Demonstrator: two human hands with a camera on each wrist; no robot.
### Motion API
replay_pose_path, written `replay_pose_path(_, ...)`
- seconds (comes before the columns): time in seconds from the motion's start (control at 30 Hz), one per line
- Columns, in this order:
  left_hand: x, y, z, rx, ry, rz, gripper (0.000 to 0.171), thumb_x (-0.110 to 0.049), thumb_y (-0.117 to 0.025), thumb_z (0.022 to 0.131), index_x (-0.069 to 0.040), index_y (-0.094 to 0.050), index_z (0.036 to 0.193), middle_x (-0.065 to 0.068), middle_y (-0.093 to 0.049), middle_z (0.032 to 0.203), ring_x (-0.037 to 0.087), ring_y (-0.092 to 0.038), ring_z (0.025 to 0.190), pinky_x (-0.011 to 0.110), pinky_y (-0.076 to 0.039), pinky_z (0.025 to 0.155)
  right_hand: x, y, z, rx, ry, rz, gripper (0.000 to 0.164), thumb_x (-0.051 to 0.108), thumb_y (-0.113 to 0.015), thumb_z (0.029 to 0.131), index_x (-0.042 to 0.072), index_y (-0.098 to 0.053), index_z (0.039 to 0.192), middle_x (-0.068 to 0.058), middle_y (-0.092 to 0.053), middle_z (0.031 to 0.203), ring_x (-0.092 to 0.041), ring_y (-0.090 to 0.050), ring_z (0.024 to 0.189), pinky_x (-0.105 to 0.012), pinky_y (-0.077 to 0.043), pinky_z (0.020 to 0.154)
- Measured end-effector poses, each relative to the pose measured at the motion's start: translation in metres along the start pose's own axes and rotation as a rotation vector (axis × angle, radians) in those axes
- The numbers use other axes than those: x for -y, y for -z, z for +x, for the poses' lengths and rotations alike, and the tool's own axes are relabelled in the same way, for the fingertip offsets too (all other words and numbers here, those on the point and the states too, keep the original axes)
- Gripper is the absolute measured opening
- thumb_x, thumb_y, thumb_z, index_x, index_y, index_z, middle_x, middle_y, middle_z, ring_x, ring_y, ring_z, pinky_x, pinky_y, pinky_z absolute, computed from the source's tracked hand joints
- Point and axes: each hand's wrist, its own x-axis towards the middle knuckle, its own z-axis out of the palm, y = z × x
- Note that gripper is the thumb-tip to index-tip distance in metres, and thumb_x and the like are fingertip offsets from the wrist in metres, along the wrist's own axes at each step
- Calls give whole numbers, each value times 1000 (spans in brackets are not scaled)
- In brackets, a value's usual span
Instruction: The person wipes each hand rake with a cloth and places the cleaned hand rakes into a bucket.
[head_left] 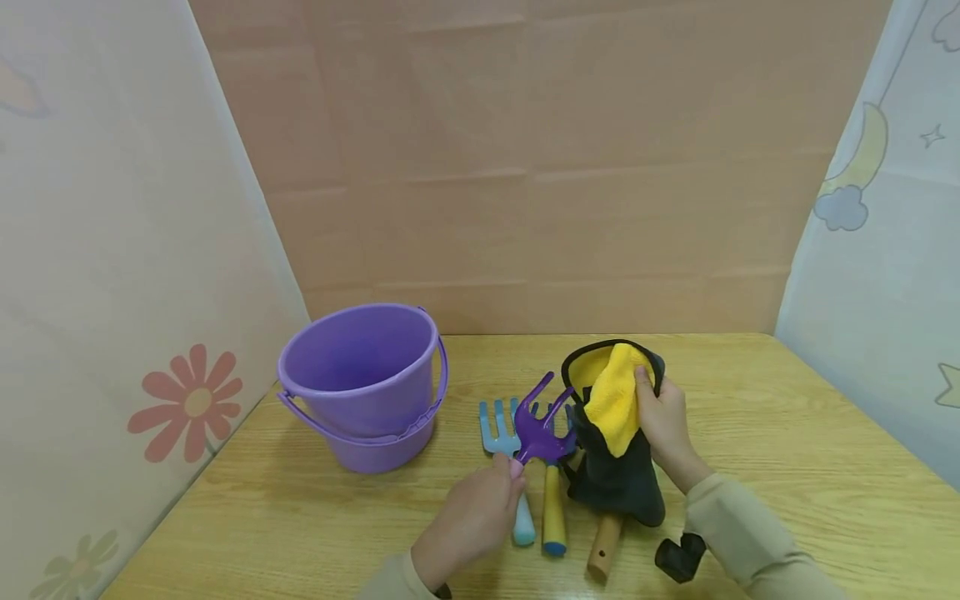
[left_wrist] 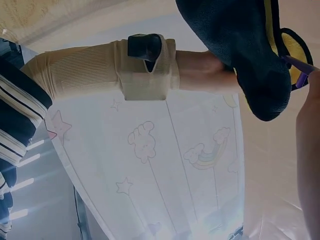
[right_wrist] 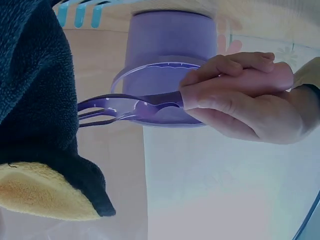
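Observation:
My left hand (head_left: 474, 512) grips the pink handle of a purple hand fork (head_left: 542, 437), tines pointing up and away. In the right wrist view, the curled fingers wrap that pink handle (right_wrist: 240, 86). My right hand (head_left: 663, 421) pinches the upper edge of a dark cloth (head_left: 618, 479) with a yellow inner side (head_left: 617, 400); it hangs in a pouch-like fold. The fork's tines are at the cloth's left edge; whether they touch I cannot tell. Beneath lie a light-blue hand fork (head_left: 498, 433), a yellow-handled tool (head_left: 553, 504) and a wooden handle (head_left: 604, 546), its far end hidden by the cloth.
A purple bucket (head_left: 375, 425) stands upright at the left of the wooden table (head_left: 780, 433), its handle lowered. Patterned white sheets hang at both sides, and a tan backdrop (head_left: 525, 167) rises behind. A black wrist device (head_left: 680, 557) shows by the right sleeve.

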Motion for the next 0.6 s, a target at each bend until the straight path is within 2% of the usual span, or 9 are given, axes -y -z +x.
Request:
replay_pose_path(0.1, 1, 1, 0, -2, 27, -52, 34, -24, -43, 98, 7, -48, 109, 5, -47, 65, 15, -47, 55, 30, -40, 48, 0, 1, -1, -4, -7, 12, 39, 31, -37, 99, -7, -48, 100, 5, -49, 69, -1, -50, 59, -18, -45, 55)
replay_pose_path(0.23, 3, 1, 1, -42, 30, -119, 31, -24, -42, 98, 6, -47, 105, 6, -46, 65, 17, -46, 55, 30, -38, 48, -2, 2, -1, 1, -3, 48, 39, 30, -41, 98, -7, -49, 100, 8, -51, 69, -1, -52, 59, -18, -46, 55)
replay_pose_path(0.33, 4, 3, 1, -69, 21, -193, 29, -26, -40, 98, 2, -47, 100, 3, -42, 62, 15, -41, 53, 29, -36, 45, -3, 0, -2, 36, -1, 80, 38, 29, -43, 98, -8, -49, 103, 11, -53, 71, -1, -54, 62, -19, -48, 57)
replay_pose_path(0.43, 2, 4, 1, -77, -5, -238, 28, -27, -40, 99, 0, -47, 97, 1, -39, 60, 12, -39, 50, 27, -34, 43, -4, -3, -5, 107, 15, 99, 37, 26, -45, 97, -10, -49, 107, 10, -55, 75, -2, -56, 65, -20, -48, 59)
replay_pose_path(0.6, -2, 4, 1, -92, -69, -276, 26, -27, -40, 98, -3, -46, 90, -2, -36, 59, 8, -36, 49, 24, -33, 42, -3, -9, -10, 259, 68, 85, 34, 19, -45, 98, -12, -50, 109, 1, -56, 80, -6, -56, 69, -22, -48, 63)
